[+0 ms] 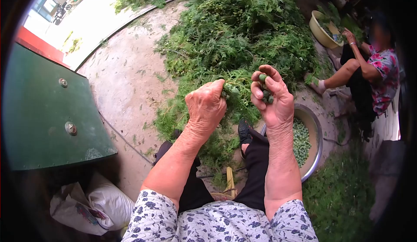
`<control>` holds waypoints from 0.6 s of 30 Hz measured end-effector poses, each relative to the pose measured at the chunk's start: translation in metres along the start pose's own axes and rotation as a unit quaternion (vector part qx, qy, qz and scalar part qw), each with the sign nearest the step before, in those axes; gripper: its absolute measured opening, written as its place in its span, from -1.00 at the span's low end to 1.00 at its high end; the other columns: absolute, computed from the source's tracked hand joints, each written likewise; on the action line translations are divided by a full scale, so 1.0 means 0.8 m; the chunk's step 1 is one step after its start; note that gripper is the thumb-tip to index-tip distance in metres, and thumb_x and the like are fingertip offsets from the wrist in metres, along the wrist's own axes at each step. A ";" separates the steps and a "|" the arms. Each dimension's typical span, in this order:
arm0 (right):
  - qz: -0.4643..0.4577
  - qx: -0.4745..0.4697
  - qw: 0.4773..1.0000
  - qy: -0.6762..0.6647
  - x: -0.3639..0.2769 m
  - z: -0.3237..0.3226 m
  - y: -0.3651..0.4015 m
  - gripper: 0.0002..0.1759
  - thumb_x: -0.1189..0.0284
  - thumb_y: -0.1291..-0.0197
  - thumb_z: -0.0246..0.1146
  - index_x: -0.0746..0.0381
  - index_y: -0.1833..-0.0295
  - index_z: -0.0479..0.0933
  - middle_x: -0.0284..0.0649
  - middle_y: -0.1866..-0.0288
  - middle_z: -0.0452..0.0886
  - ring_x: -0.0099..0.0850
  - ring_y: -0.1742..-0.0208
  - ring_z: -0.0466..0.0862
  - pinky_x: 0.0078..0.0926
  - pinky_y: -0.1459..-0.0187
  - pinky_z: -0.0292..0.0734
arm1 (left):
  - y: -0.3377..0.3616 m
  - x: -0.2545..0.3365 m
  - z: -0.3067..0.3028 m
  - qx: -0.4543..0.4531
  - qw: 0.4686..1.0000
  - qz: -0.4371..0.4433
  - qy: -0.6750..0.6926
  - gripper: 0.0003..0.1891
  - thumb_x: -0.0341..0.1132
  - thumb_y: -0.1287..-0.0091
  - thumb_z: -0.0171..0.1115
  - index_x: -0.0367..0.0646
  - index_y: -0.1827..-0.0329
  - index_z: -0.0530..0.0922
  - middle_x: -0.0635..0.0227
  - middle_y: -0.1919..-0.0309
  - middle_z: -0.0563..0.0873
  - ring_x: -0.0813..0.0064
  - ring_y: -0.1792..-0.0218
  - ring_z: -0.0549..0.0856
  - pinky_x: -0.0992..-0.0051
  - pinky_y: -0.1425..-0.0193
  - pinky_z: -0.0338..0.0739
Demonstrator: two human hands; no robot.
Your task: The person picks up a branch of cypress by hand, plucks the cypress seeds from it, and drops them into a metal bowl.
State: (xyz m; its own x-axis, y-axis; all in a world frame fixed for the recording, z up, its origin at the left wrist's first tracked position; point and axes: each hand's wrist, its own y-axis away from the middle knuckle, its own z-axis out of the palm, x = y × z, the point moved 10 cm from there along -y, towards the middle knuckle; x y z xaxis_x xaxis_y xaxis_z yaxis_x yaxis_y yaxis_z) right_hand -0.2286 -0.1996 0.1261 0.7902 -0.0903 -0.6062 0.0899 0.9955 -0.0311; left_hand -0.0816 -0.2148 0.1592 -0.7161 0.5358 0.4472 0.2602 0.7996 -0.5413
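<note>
My left hand (206, 104) is closed in a fist on a green sprig (231, 89) with small round cones, which sticks out on its right side. A little to the right, my right hand (273, 95) is turned palm up, its curled fingers holding several round green cones (266, 95). Below my right forearm stands a metal basin (318, 133) with many pale green cones (300, 142) in it. A large pile of green branches (243, 33) lies on the ground beyond both hands.
At the right a person (369, 68) sits beside a yellow basin (321, 32) with greenery. A green metal panel (52, 107) stands at the left, above white sacks (108, 200). Cut greenery (339, 194) covers the ground at lower right. My shoe (244, 131) is below the hands.
</note>
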 end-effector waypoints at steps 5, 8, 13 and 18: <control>0.011 -0.014 0.978 0.206 0.013 0.003 0.005 -0.77 0.42 -0.15 0.27 0.29 0.10 0.53 -0.29 0.38 0.56 -0.66 0.52 0.47 -0.75 0.62 0.23 | -0.004 -0.006 -0.002 0.013 1.000 -0.017 -0.023 -0.81 -0.45 -0.02 0.18 -0.18 0.26 0.58 0.13 0.44 0.65 0.13 0.40 0.65 0.30 0.36 0.51; 0.008 -0.012 0.932 0.361 0.020 0.014 0.007 -0.77 0.38 -0.09 0.33 0.28 0.18 0.58 -0.36 0.44 0.55 -0.72 0.54 0.43 -0.78 0.57 0.22 | -0.004 0.005 -0.008 0.036 0.999 0.005 -0.019 -0.95 -0.46 0.00 0.10 -0.14 0.46 0.45 0.24 0.57 0.57 0.21 0.47 0.63 0.27 0.46 0.44; -0.042 -0.017 0.893 0.448 0.017 0.021 0.008 -0.80 0.37 -0.13 0.30 0.29 0.25 0.57 -0.38 0.46 0.53 -0.71 0.53 0.44 -0.76 0.56 0.25 | -0.003 -0.001 -0.004 0.032 0.999 -0.004 0.011 -0.94 -0.44 -0.01 0.10 -0.14 0.43 0.49 0.20 0.56 0.59 0.15 0.47 0.62 0.25 0.44 0.44; 0.094 -0.005 0.988 0.122 0.052 -0.008 0.004 -0.81 0.36 -0.19 0.24 0.29 0.26 0.54 -0.31 0.43 0.53 -0.67 0.50 0.45 -0.76 0.62 0.22 | -0.002 -0.023 0.014 -0.019 0.993 -0.066 0.096 -0.88 -0.45 0.00 0.09 -0.15 0.38 0.53 0.16 0.53 0.62 0.11 0.46 0.62 0.23 0.40 0.46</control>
State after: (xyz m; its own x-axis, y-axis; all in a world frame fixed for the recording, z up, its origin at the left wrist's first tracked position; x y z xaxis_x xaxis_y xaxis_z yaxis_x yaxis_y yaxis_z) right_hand -0.1995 -0.1998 0.0959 0.6219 0.1056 -0.7759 -0.0520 0.9943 0.0936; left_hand -0.0760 -0.2291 0.1439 -0.6101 0.4639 0.6423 0.1979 0.8742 -0.4434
